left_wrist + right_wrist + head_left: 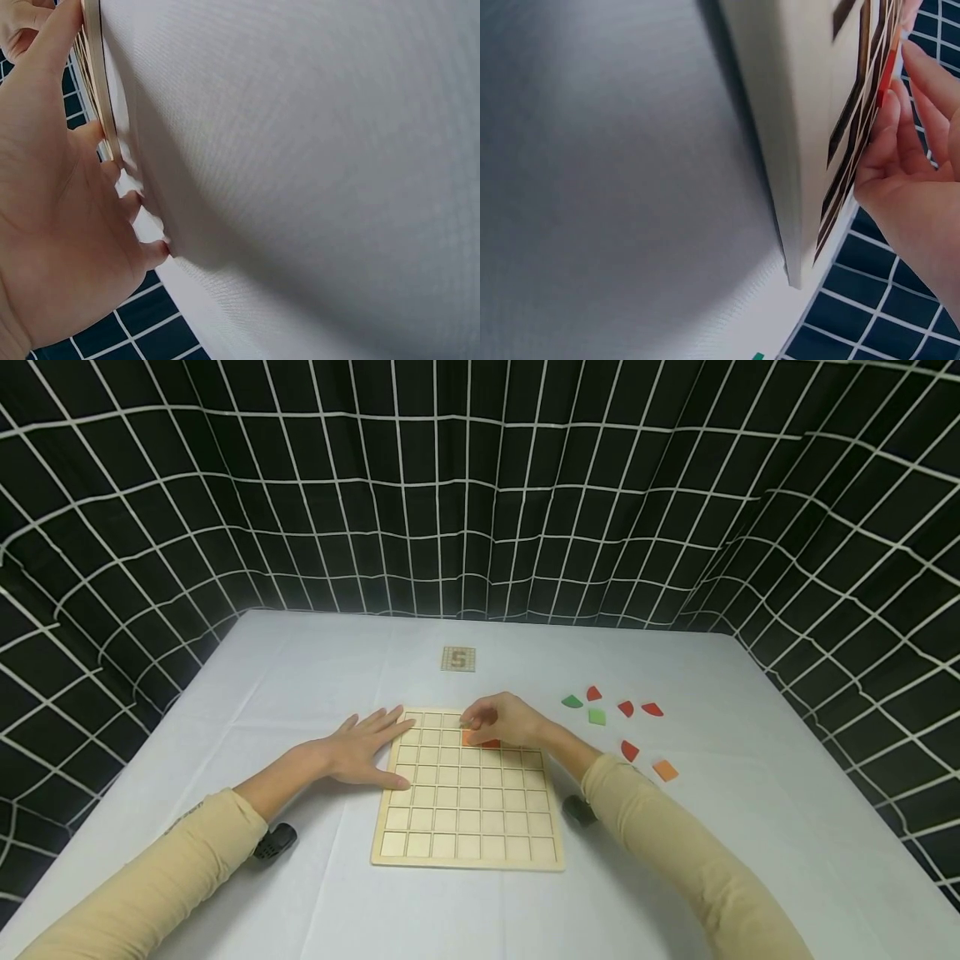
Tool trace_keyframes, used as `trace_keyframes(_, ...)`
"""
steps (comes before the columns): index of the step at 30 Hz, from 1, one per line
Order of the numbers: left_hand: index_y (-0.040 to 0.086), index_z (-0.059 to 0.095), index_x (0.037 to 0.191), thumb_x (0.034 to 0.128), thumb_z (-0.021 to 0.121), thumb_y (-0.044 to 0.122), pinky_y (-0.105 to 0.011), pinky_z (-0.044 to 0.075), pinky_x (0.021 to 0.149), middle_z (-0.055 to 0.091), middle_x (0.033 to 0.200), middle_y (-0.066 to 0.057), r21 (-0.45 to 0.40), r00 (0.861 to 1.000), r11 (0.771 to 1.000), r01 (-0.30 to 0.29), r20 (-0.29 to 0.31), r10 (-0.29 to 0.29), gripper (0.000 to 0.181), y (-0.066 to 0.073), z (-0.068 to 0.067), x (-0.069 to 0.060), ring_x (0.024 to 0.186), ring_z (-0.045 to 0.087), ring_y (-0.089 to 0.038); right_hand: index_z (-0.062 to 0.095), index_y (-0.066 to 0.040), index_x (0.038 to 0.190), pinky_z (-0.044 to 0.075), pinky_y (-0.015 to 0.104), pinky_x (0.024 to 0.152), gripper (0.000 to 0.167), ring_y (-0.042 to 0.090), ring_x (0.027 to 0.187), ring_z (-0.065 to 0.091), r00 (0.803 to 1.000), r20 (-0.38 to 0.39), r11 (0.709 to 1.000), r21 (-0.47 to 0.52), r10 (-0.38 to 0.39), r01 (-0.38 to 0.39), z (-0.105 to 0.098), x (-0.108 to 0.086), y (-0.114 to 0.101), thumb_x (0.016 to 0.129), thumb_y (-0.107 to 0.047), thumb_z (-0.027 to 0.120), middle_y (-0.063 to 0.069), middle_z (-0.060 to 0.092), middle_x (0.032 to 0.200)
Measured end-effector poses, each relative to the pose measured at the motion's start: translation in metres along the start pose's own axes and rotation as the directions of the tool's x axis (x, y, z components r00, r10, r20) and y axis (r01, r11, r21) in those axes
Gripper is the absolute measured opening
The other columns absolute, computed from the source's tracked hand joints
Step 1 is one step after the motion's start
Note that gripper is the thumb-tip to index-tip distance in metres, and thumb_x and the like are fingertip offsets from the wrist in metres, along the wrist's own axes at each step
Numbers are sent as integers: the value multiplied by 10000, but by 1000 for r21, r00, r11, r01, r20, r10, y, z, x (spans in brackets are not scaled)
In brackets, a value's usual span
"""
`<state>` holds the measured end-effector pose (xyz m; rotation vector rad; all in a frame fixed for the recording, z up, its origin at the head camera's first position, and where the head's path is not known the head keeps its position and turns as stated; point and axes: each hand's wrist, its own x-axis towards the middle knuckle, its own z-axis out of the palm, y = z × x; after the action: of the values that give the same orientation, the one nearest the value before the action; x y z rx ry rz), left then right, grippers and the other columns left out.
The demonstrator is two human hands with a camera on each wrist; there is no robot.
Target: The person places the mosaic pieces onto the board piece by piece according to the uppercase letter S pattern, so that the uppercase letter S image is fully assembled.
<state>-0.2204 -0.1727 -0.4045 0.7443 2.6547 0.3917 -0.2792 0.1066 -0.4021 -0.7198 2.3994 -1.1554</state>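
A pale wooden grid board (457, 822) lies on the white table. My left hand (360, 747) spreads its straight fingers over the board's left edge; in the left wrist view the left hand (67, 187) shows palm-side beside that edge. Over the upper part of the board, my right hand (506, 722) has curled fingers and pinches a small greenish piece (465, 724), mostly hidden by the fingertips. Just under the thumb are an orange square tile (467, 738) and a red tile (491, 744) in the board's cells. The right wrist view shows the right hand (919, 142) close above the board's surface.
Right of the board lie several red quarter-shaped tiles (652, 709), a green quarter tile (572, 702), a light green square (597, 717) and an orange square (665, 770). A small patterned card (458, 659) lies behind the board. Black gridded curtains (480, 510) surround the table.
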Motion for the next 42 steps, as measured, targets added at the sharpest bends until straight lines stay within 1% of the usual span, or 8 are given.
trace_keyframes(11,133,174,1537,789,592,691,-609,15,1096,31,1586,-134,12,1000,1000,15,4,-15,1022,0,1,0,1426,48,-368,694,-50,1068,496,285,789,261,159,829,605,1000,-12,1000,3,-28,28,0,-1,1,815,-70,757,19,657,874)
trace_keyframes(15,137,170,1538,789,590,693,-606,16,1098,31,1587,-129,15,1000,1000,15,3,-15,1023,0,1,1,1427,46,-363,704,-97,1077,481,302,826,209,149,899,584,999,-47,1000,0,6,-6,-1,-1,5,875,-153,708,-1,670,966)
trace_keyframes(20,133,168,1538,789,584,698,-611,19,1096,32,1586,-135,15,1000,1000,8,0,-8,1026,0,1,0,1426,49,-367,665,-89,1166,482,349,859,278,198,946,601,996,-64,994,93,68,-62,-10,-7,3,946,-251,616,41,674,1049)
trace_keyframes(25,137,163,1539,792,587,691,-603,6,1099,26,1586,-132,13,1000,1000,11,3,-11,1023,0,1,0,1427,41,-363,606,-70,1250,498,391,848,344,255,985,586,992,-64,974,206,107,-92,-26,-14,2,984,-278,537,104,644,1079)
trace_keyframes(30,139,165,1539,790,584,698,-604,1,1097,25,1587,-129,9,1000,1000,9,0,-9,1024,0,1,-1,1427,37,-365,569,-8,1273,507,366,865,392,268,1004,583,989,-90,958,273,117,-89,-44,-22,8,997,-278,499,140,631,1101)
trace_keyframes(35,132,168,1538,783,582,707,-605,-2,1097,24,1587,-131,2,1000,1000,-1,-2,1,1036,0,1,0,1426,36,-367,485,69,1324,490,406,916,448,387,1092,543,986,-93,908,410,139,-90,-62,-34,9,1006,-247,489,227,587,1149)
trace_keyframes(39,126,173,1536,783,581,708,-615,3,1092,31,1585,-138,2,1000,1000,-7,-8,7,1035,-1,1,0,1425,40,-371,438,90,1349,452,432,963,475,443,1148,490,981,-110,888,450,160,-94,-75,-43,12,1017,-248,478,260,548,1179)
trace_keyframes(42,130,172,1537,783,580,708,-617,4,1092,34,1586,-134,8,1000,1000,-2,-6,3,1034,-1,1,0,1426,41,-367,429,70,1361,437,414,983,505,434,1172,474,974,-127,886,449,189,-113,-85,-49,16,1015,-293,482,258,530,1204)
